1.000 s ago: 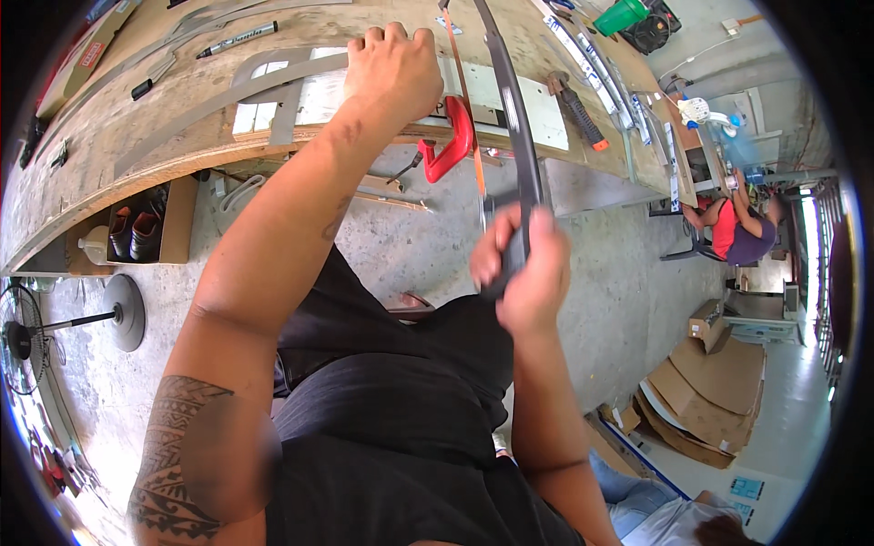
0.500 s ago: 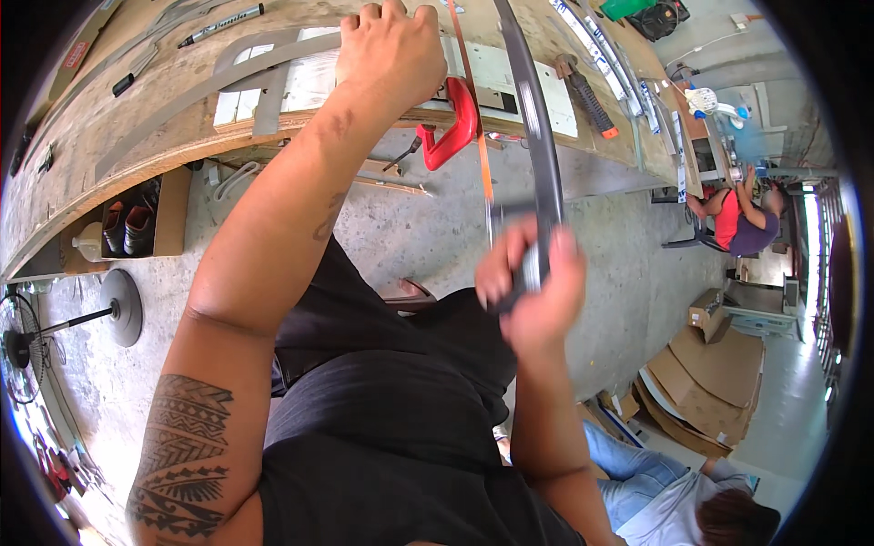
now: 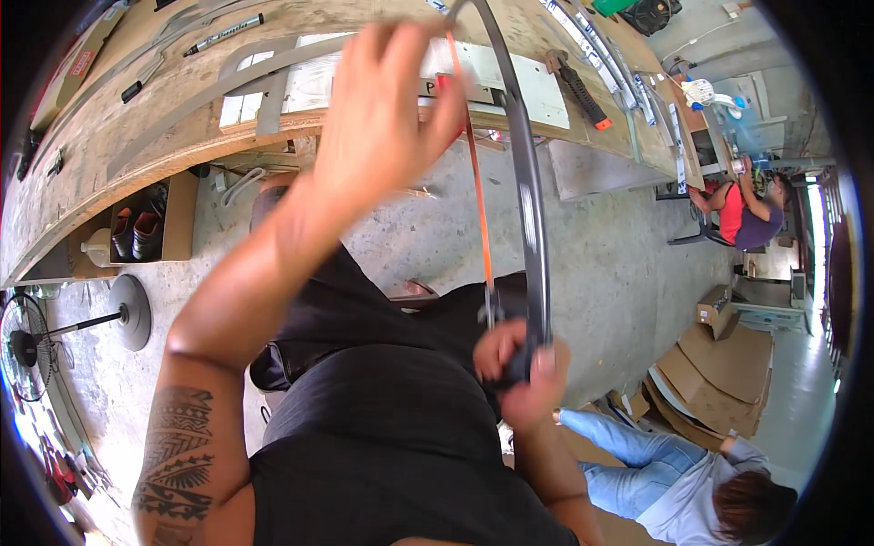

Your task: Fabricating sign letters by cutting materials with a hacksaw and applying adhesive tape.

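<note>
My right hand (image 3: 539, 387) is closed round the grip of a hacksaw (image 3: 530, 200). The saw has a black bowed frame and an orange blade, and it points away from me over the edge of the workbench (image 3: 173, 136). Raised above the bench edge, my left hand (image 3: 375, 127) is smeared by motion, its thumb apart from the fingers and nothing seen in it. Behind it, a red clamp (image 3: 444, 84) is mostly hidden. A white board (image 3: 542, 105) lies along the bench edge, with a flat grey metal strip (image 3: 270, 105) across it.
A black-handled tool with an orange end (image 3: 583, 96) and a marker (image 3: 223, 35) lie on the bench. A fan (image 3: 23, 346) stands at the left. Shoes (image 3: 137, 232) sit in a box under the bench. One person (image 3: 701, 505) is close at my lower right, another (image 3: 751, 214) farther off.
My left hand has lifted off the bench by the clamp and come nearer to me, now covering the clamp. My right hand has drawn the hacksaw back toward my body.
</note>
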